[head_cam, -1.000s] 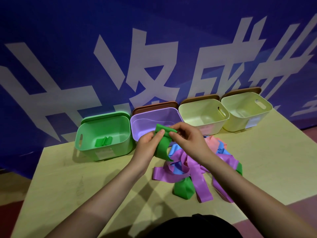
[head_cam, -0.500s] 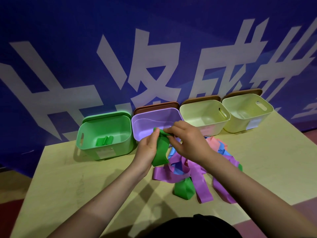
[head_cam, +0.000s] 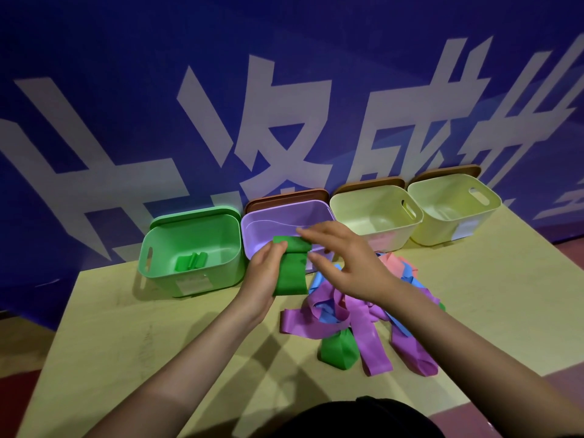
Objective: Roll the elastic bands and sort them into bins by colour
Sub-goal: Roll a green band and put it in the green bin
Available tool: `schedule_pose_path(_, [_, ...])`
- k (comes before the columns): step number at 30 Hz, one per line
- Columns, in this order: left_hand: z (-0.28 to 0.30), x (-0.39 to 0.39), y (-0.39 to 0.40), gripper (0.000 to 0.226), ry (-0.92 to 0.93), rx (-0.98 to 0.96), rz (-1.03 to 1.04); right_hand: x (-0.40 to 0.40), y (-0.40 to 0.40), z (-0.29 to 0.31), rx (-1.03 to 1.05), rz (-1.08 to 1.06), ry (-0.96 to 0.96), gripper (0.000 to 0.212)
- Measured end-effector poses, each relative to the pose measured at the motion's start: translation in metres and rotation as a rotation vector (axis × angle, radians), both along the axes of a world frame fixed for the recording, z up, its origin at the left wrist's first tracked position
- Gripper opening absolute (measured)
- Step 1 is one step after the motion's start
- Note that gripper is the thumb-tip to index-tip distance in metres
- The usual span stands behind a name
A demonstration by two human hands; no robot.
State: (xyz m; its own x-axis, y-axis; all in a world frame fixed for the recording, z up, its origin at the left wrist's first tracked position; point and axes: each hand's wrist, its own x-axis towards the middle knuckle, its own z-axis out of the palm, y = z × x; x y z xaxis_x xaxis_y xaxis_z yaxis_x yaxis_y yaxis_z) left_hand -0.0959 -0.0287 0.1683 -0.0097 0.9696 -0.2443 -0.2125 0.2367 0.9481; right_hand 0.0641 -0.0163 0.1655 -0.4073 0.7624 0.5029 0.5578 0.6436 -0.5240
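Note:
A green elastic band (head_cam: 290, 273) hangs in front of the purple bin (head_cam: 284, 216), its top end rolled. My left hand (head_cam: 264, 276) grips it at the left side, thumb over the roll. My right hand (head_cam: 344, 263) hovers over the roll's right end with fingers spread and mostly straight, fingertips touching it. A tangled pile of purple, blue, pink and green bands (head_cam: 366, 317) lies on the table below my right wrist. The green bin (head_cam: 189, 248) at the left holds one rolled green band (head_cam: 191, 261).
Two pale yellow bins (head_cam: 376, 213) (head_cam: 455, 207) stand to the right of the purple bin, all against a blue banner wall. The wooden table (head_cam: 126, 327) ends close behind the bins and at the right edge.
The roll at the top of the green band has grown and the hanging tail is shorter. My right hand's fingers have opened out from a pinch to a spread pose.

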Motion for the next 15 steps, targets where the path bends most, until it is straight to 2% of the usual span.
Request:
schedule_pose_path(3, [-0.004,-0.005,0.001,0.025,-0.008,0.027,-0.051,-0.003,-0.003,0.001,-0.307,-0.099,0.251,0.040])
schedule_pose_path(6, [-0.008,-0.006,0.000,0.028,0.029,0.036,-0.100,-0.008,-0.002,0.003,-0.517,-0.146,0.366,0.021])
schedule_pose_path(8, [-0.011,-0.005,0.001,0.028,0.035,0.041,-0.122,-0.011,-0.002,0.004,-0.559,-0.137,0.403,0.013])
schedule_pose_path(15, [-0.013,-0.006,0.001,0.023,-0.053,0.067,-0.136,-0.015,-0.003,0.010,-0.641,-0.142,0.614,0.010])
